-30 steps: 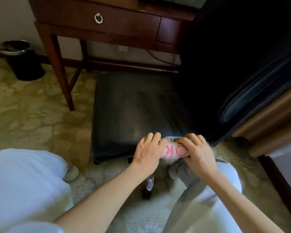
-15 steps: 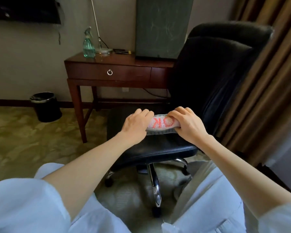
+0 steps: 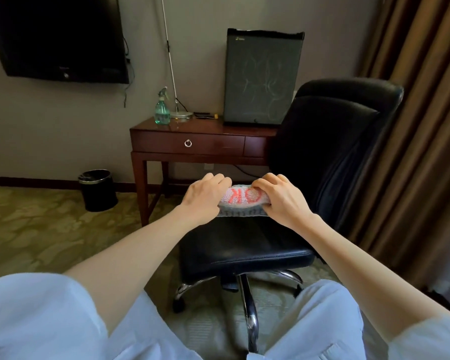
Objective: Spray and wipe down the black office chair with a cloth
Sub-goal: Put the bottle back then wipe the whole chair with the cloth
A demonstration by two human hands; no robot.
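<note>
Centre frame, above the black office chair [image 3: 247,245] seat, left hand [image 3: 205,197] and right hand [image 3: 283,200] each grip an end of the folded grey cloth [image 3: 240,203], fingertips tucked out of sight, its red lettering half covered, spray bottle [image 3: 162,109] on the desk [image 3: 205,131] upper centre.

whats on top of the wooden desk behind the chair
On the desk stand a green spray bottle, a round metal base with a thin pole, a small flat dark item and a black cabinet. The chair's backrest covers the desk's right end, so anything there is hidden.
</note>
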